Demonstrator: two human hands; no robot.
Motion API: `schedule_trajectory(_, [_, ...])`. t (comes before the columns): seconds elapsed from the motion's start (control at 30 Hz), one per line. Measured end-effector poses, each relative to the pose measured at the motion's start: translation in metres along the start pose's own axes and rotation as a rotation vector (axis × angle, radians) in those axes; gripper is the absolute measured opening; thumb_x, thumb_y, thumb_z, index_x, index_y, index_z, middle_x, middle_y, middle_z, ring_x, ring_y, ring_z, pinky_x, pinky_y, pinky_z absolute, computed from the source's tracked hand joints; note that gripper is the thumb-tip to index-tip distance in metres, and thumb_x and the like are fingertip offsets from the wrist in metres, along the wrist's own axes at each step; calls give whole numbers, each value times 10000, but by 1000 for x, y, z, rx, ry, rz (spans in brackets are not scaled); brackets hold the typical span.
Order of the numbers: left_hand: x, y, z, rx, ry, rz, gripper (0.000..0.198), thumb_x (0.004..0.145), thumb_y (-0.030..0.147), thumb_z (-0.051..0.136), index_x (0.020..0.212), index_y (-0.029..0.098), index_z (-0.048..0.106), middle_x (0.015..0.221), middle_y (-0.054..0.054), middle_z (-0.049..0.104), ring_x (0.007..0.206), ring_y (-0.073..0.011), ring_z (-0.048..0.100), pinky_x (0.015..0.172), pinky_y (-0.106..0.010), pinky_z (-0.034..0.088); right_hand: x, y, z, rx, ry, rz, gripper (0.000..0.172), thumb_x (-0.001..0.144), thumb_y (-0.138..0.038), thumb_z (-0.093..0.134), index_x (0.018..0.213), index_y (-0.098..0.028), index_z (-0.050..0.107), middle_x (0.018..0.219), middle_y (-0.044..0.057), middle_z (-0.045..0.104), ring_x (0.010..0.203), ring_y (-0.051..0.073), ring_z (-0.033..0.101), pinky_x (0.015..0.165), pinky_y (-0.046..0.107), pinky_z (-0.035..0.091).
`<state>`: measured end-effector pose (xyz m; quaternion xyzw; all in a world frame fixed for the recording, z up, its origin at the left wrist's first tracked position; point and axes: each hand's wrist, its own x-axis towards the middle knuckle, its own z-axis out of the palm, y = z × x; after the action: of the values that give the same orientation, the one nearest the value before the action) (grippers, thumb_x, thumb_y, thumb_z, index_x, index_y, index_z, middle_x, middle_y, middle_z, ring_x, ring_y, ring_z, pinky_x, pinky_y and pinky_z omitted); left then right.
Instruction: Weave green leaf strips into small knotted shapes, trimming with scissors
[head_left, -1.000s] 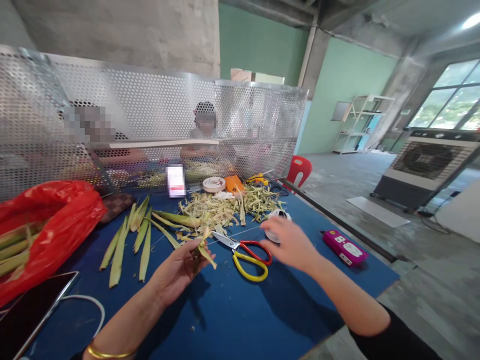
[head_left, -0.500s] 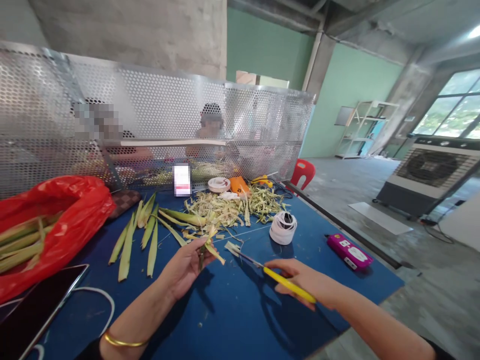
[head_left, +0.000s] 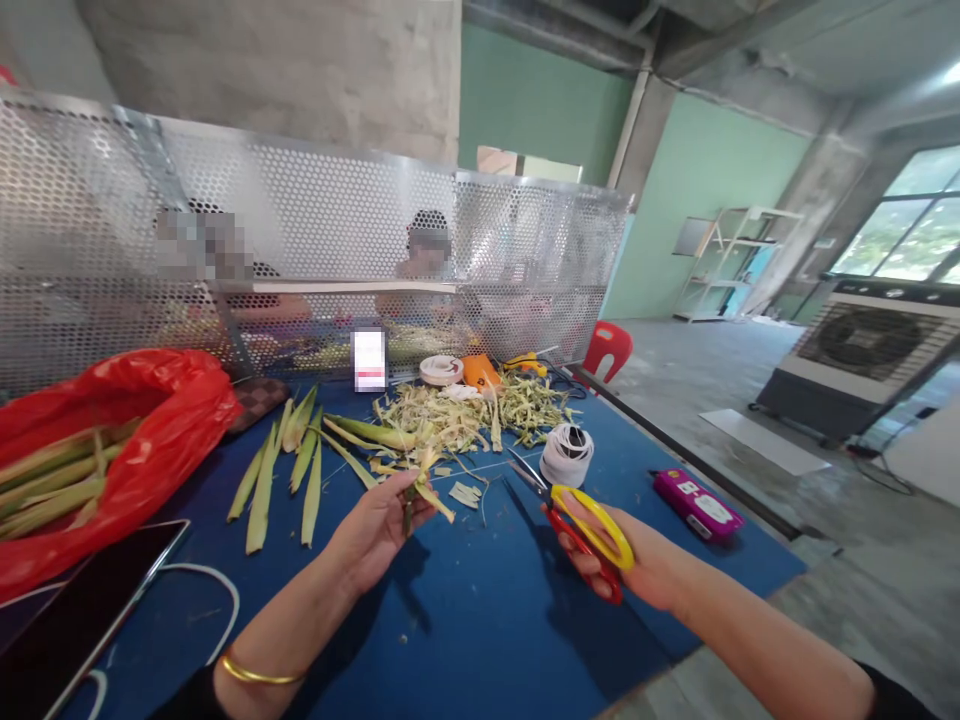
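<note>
My left hand (head_left: 382, 530) pinches a small bundle of pale green corn husk strips (head_left: 435, 500), its loose ends poking out past the fingers. In my right hand (head_left: 600, 550) is a pair of scissors (head_left: 592, 530) with one yellow and one red handle, the blades slightly apart and pointing toward the white roll of tape (head_left: 567, 456). A few cut husk scraps (head_left: 466, 494) lie on the blue table (head_left: 465, 620) between my hands. Behind them spreads a heap of shredded husk (head_left: 442, 420).
Whole husk leaves (head_left: 262, 500) lie at left, near a red plastic bag (head_left: 180, 400) of husks. A dark-screened device (head_left: 90, 620) with a white cable is front left. A purple box (head_left: 697, 503) sits right. A perforated metal screen (head_left: 337, 220) stands behind; people are beyond it.
The scissors have moved right and up, away from the left hand; they turned, showing both handles, and the blades parted. The cut scraps now lie free of the blades. The left hand stays nearly still.
</note>
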<state>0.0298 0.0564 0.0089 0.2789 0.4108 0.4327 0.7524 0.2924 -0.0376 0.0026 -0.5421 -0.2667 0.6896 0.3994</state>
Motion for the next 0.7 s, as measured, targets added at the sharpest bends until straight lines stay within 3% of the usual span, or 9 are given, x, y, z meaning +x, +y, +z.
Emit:
schedule_trajectory(0.17, [2,0,-1,7,-12,15,129,838,94,512,766,108,619,669,-46,663,612,-143,646,641,-275,569,9,-4,3,0,6,-10,371,804,-548,540,945,-206,531,630,-47,480,395,59,401,314,180,363])
schedule_trajectory(0.33, [2,4,-2,-3,13,23,149,840,84,493,750,107,609,657,-51,662,592,-146,646,635,-280,569,-16,4,-3,-27,-20,-64,351,826,-506,530,1023,-215,536,671,-32,522,420,67,443,328,179,393])
schedule_trajectory(0.47, [0,6,0,-4,-21,31,144,837,80,494,752,111,606,663,-50,662,598,-146,648,642,-280,569,-30,6,-5,-86,22,-57,339,832,-512,519,960,-198,531,644,-36,516,398,64,436,310,172,383])
schedule_trajectory(0.7, [-9,7,3,19,-21,26,150,838,90,506,739,104,617,651,-44,659,580,-132,640,617,-263,570,11,-3,11,-162,133,-110,409,818,-602,471,796,-194,456,555,-66,445,340,54,376,299,182,361])
